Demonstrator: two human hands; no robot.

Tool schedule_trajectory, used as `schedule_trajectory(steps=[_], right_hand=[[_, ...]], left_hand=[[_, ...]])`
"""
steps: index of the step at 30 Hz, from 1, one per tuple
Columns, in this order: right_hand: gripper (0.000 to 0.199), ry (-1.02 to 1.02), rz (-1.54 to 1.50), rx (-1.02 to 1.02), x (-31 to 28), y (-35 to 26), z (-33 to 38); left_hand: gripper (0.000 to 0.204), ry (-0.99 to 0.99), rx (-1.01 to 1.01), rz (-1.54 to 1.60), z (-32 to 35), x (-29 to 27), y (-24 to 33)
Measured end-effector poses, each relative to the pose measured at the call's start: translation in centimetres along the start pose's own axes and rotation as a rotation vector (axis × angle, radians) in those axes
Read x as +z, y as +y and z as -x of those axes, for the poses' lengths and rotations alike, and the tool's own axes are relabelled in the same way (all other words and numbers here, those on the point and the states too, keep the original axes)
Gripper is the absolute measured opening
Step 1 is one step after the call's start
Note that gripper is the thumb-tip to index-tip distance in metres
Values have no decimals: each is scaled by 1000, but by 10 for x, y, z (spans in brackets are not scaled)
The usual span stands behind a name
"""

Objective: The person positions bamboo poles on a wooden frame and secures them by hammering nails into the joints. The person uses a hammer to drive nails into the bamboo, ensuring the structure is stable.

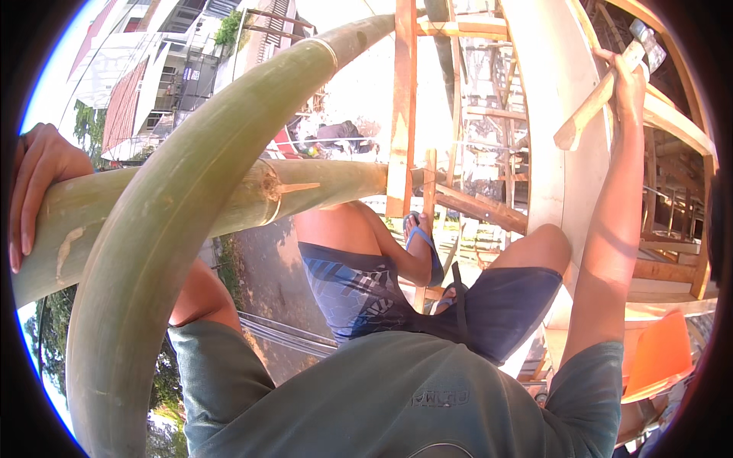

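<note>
At the far left, my left hand [47,179] lies over the end of a thick green bamboo pole [328,185], its fingers curved down the side and the thumb hidden. A second bamboo pole [179,179] crosses in front of it, running from the lower left to the top middle. My right hand [631,84] is raised at the upper right. Its fingers are wrapped around a hammer [586,116] with a pale wooden handle, close below the metal head. The far end of the lower pole meets an upright wooden post [402,114].
My legs straddle a high timber frame, with sandalled feet on lower pieces. A wide pale board [556,183] runs along my right side. Below lie a road [267,263] and cables [286,333]. An orange plastic chair [658,359] stands at the lower right. Houses are beyond.
</note>
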State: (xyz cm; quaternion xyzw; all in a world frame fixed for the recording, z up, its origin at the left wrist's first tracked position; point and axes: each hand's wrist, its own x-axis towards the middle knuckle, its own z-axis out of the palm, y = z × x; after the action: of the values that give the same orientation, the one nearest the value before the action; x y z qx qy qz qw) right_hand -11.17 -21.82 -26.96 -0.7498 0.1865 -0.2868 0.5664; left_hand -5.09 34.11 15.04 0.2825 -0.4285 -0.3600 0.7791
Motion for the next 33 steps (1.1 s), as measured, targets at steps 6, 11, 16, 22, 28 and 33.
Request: schedule_trajectory(steps=[6, 11, 16, 22, 28, 33], right_hand=[[32, 52, -137, 76, 20, 9, -6], [25, 156, -221, 97, 28, -3, 4], [20, 226, -349, 42, 39, -40, 13], [19, 169, -374, 242, 26, -107, 100], [22, 91, -477, 431, 91, -132, 228], [22, -93, -618, 352, 126, -123, 267]], left_hand=[[18, -80, 96, -7, -1, -3, 20], [15, 14, 107, -81, 9, -21, 7], [8, 559, 253, -808, 63, -63, -1], [14, 525, -558, -2121, 305, -54, -95], [22, -247, -197, -1943, 153, 56, -142], [16, -678, -953, -1663, 134, 32, -134]])
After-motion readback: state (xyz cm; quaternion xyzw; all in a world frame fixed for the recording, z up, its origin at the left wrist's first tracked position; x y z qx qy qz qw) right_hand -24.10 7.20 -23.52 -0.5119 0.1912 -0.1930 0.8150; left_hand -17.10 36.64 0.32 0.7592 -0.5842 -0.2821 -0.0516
